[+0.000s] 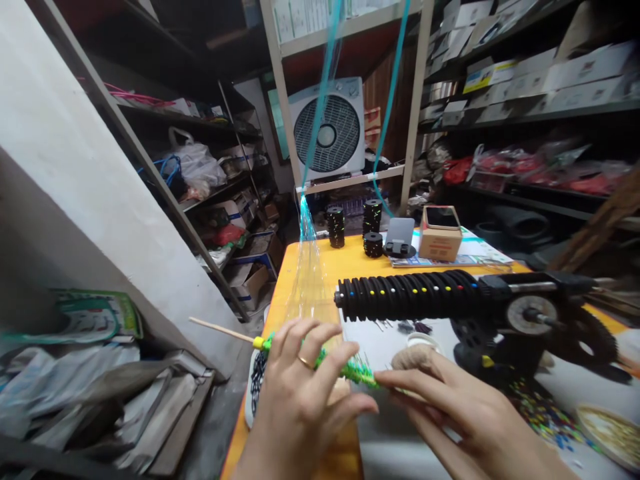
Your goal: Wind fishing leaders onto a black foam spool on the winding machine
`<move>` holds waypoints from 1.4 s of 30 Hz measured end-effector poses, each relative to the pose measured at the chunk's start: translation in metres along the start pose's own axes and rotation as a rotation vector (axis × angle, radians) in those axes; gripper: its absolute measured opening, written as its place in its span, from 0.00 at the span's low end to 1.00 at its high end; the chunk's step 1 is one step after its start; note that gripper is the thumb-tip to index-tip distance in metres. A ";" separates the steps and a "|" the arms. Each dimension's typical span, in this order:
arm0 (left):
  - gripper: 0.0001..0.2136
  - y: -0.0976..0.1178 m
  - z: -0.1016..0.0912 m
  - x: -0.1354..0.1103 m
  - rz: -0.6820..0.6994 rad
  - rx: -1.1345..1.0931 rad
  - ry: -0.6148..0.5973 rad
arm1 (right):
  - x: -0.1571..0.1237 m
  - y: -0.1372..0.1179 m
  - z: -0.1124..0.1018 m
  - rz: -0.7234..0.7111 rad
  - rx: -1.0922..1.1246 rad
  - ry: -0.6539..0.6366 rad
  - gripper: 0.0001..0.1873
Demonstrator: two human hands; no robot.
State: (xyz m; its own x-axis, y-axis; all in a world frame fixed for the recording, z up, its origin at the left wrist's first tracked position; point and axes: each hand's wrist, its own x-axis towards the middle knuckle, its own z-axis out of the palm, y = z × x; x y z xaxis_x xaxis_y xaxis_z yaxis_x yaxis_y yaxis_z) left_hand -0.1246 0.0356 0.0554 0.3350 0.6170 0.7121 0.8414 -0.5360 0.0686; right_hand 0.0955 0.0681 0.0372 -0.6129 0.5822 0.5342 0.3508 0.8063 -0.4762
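Note:
A thin wooden stick (220,329) with a yellow collar (258,343) and bright green, bristly material (357,371) along it slants across the front of the table. My left hand (305,393), with a ring on one finger, curls its fingers over the green part, its thumb apart below. At the near right end, my right hand (460,407) pinches the stick between thumb and forefinger; a tan wrap covers one finger. Shiny teal strands (307,260) fan down just behind my left hand. A black ribbed roller (410,295) with a row of coloured dots lies beyond my right hand.
On the yellow table (300,267) stand black spools (336,227), a phone stand (400,237) and a cardboard box (440,233). Small coloured beads (545,413) lie scattered at right beside a round dish (610,433). A box fan (327,130) stands behind; loaded shelves flank the table.

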 end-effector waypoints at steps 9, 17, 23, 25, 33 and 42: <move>0.04 0.002 0.007 0.012 0.014 -0.167 -0.123 | -0.004 0.000 0.000 0.051 0.026 0.003 0.17; 0.03 0.006 0.004 0.015 -0.002 -0.177 -0.108 | -0.002 -0.002 -0.001 0.042 0.004 0.037 0.18; 0.02 0.010 0.004 0.018 0.008 -0.185 -0.069 | -0.003 -0.004 -0.002 0.040 0.000 0.057 0.18; 0.02 0.011 0.003 0.019 0.008 -0.182 -0.068 | -0.003 -0.005 -0.003 0.037 -0.006 0.067 0.18; 0.05 0.014 0.002 0.021 -0.007 -0.085 -0.075 | -0.001 -0.009 -0.004 0.020 -0.016 0.103 0.20; 0.13 0.017 0.007 0.019 -0.055 -0.093 -0.003 | -0.003 -0.008 -0.001 0.041 -0.017 0.095 0.23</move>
State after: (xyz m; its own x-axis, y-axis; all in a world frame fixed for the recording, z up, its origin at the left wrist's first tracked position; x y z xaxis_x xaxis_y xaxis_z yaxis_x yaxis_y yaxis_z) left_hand -0.1009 0.0420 0.0650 0.2910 0.6482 0.7037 0.8153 -0.5529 0.1722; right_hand 0.0954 0.0599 0.0401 -0.5282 0.6217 0.5783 0.3867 0.7825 -0.4880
